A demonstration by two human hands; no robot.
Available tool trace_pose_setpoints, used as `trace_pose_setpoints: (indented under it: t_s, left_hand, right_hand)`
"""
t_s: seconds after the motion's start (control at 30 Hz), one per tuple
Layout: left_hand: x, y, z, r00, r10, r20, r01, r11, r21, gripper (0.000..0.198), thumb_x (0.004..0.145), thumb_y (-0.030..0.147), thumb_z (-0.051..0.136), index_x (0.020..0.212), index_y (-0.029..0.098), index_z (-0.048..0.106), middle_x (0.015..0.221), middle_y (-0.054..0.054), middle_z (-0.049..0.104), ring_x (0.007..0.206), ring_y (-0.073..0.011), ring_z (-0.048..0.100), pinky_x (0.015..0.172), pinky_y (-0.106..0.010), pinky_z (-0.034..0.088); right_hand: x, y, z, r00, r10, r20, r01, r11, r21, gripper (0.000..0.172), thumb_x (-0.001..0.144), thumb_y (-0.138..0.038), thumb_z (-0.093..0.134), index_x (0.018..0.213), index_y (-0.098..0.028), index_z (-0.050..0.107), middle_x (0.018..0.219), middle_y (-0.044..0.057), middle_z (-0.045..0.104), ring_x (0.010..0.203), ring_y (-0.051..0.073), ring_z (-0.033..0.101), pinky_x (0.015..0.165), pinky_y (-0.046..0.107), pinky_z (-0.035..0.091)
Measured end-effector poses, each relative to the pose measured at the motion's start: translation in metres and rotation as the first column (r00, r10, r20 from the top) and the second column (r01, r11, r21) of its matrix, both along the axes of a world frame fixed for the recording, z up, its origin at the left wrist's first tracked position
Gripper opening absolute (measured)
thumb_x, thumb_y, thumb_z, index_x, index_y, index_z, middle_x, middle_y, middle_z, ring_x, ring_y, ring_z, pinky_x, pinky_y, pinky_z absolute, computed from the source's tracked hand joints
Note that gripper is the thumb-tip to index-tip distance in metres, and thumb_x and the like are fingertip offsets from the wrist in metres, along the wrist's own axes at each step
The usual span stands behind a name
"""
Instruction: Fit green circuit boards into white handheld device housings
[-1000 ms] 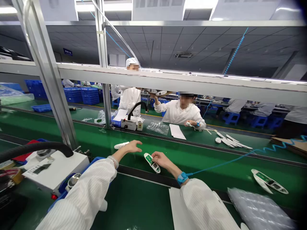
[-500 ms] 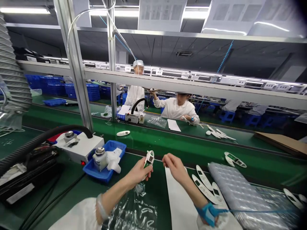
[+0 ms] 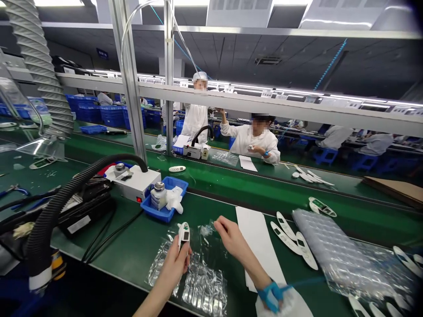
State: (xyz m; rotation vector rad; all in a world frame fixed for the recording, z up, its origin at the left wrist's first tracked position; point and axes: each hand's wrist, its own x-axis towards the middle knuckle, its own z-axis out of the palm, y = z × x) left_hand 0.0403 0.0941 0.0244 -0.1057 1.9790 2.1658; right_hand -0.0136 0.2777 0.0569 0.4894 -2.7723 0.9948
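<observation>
Near the bench edge, left hand grips thermometer.

Bright, even light falls from ceiling strip lamps, blown out white along the top edge. Shadows on the green desk are faint and soft. Wide-angle distortion bends the frame posts; the top-right corner darkens. Clear plastic bags glint with glare.

The slim white handheld device stands upright, its small display facing the camera, gripped in the left hand. Beneath it, clear plastic bags lie crinkled on the green worktop.
</observation>
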Motion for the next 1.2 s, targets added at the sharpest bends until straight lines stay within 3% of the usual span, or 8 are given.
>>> trace_pose_setpoints:
  t_s: [0.13, 0.27, 0.37, 0.5, 0.67, 0.8, 1.07, 1.2]
  left_hand:
    - [0.011, -0.012, 0.007, 0.999, 0.043, 0.028, -0.045, 0.995, 0.088, 0.042, 0.077, 0.058, 0.051, 0.096, 0.022, 0.042, 0.077, 0.004, 0.047, 0.060, -0.0062, 0.042, 0.049, -0.018, 0.035]
    - [0.019, -0.022, 0.019, 0.997, 0.076, 0.007, -0.077, 0.992, 0.099, 0.039, 0.080, 0.057, 0.050, 0.098, 0.023, 0.044, 0.074, 0.004, 0.048, 0.058, -0.0071, 0.045, 0.053, -0.021, 0.043]
    - [0.014, -0.042, 0.024, 0.992, 0.125, -0.028, -0.124, 0.991, 0.055, 0.046, 0.077, 0.057, 0.054, 0.107, 0.023, 0.045, 0.082, 0.000, 0.057, 0.071, -0.0132, 0.055, 0.055, -0.023, 0.048]
    - [-0.002, -0.073, 0.018, 0.983, 0.111, -0.148, -0.136, 0.976, -0.171, 0.046, 0.082, 0.055, 0.047, 0.119, 0.029, 0.044, 0.121, -0.002, 0.057, 0.083, -0.0140, 0.059, 0.076, -0.027, 0.054]
    - [-0.013, -0.087, 0.002, 0.988, -0.014, -0.154, -0.036, 0.948, -0.315, 0.039, 0.085, 0.053, 0.044, 0.114, 0.027, 0.047, 0.111, -0.003, 0.066, 0.104, -0.0189, 0.062, 0.094, -0.027, 0.048]
    - [0.001, -0.094, -0.001, 0.993, -0.010, -0.114, -0.031, 0.933, -0.357, 0.037, 0.084, 0.055, 0.045, 0.107, 0.025, 0.048, 0.102, -0.004, 0.069, 0.097, -0.0196, 0.065, 0.089, -0.028, 0.050]
    - [0.026, -0.112, -0.009, 0.994, 0.063, 0.086, -0.053, 0.992, -0.110, 0.062, 0.073, 0.059, 0.060, 0.121, 0.023, 0.045, 0.119, -0.007, 0.065, 0.111, -0.0222, 0.062, 0.099, -0.029, 0.050]
    - [0.029, -0.124, -0.024, 0.964, 0.174, 0.201, -0.173, 0.985, -0.026, 0.073, 0.063, 0.062, 0.069, 0.121, 0.025, 0.045, 0.112, -0.006, 0.069, 0.107, -0.0239, 0.064, 0.088, -0.029, 0.058]
  right_hand:
    - [-0.042, -0.009, -0.023, 0.994, -0.072, 0.087, 0.055, 0.981, 0.187, 0.030, 0.087, -0.026, 0.052, 0.060, -0.018, 0.042, 0.061, 0.002, 0.053, 0.063, 0.015, 0.052, 0.062, 0.026, 0.033]
    - [-0.048, -0.009, -0.027, 0.973, -0.218, 0.079, 0.177, 0.919, 0.352, 0.033, 0.081, -0.035, 0.064, 0.059, -0.016, 0.047, 0.067, 0.010, 0.058, 0.072, 0.025, 0.058, 0.066, 0.032, 0.035]
    - [-0.019, -0.007, -0.017, 0.983, -0.177, 0.058, 0.142, 0.913, 0.383, 0.033, 0.091, -0.040, 0.050, 0.069, -0.017, 0.053, 0.076, 0.011, 0.061, 0.077, 0.025, 0.060, 0.068, 0.033, 0.036]
    - [0.046, -0.017, -0.019, 0.995, 0.086, -0.045, -0.067, 0.944, 0.324, 0.034, 0.086, -0.054, 0.053, 0.102, -0.023, 0.055, 0.102, 0.008, 0.060, 0.091, 0.025, 0.057, 0.082, 0.039, 0.040]
    - [0.088, -0.023, -0.053, 0.913, 0.166, -0.373, -0.019, 0.930, 0.367, 0.019, 0.083, -0.012, 0.044, 0.097, -0.022, 0.051, 0.083, 0.007, 0.056, 0.071, 0.023, 0.052, 0.062, 0.035, 0.040]
    - [0.093, -0.014, -0.064, 0.905, 0.216, -0.368, -0.060, 0.918, 0.391, 0.028, 0.083, -0.003, 0.036, 0.095, -0.021, 0.053, 0.080, 0.007, 0.056, 0.066, 0.020, 0.049, 0.058, 0.034, 0.038]
    - [0.117, -0.005, -0.081, 0.896, 0.318, -0.309, -0.186, 0.902, 0.390, 0.029, 0.083, -0.006, 0.045, 0.105, -0.022, 0.056, 0.085, 0.008, 0.062, 0.071, 0.021, 0.053, 0.059, 0.035, 0.043]
    - [0.130, 0.002, -0.085, 0.926, 0.271, -0.262, -0.188, 0.935, 0.301, 0.011, 0.089, -0.017, 0.051, 0.096, -0.024, 0.056, 0.087, 0.005, 0.065, 0.072, 0.019, 0.055, 0.062, 0.034, 0.044]
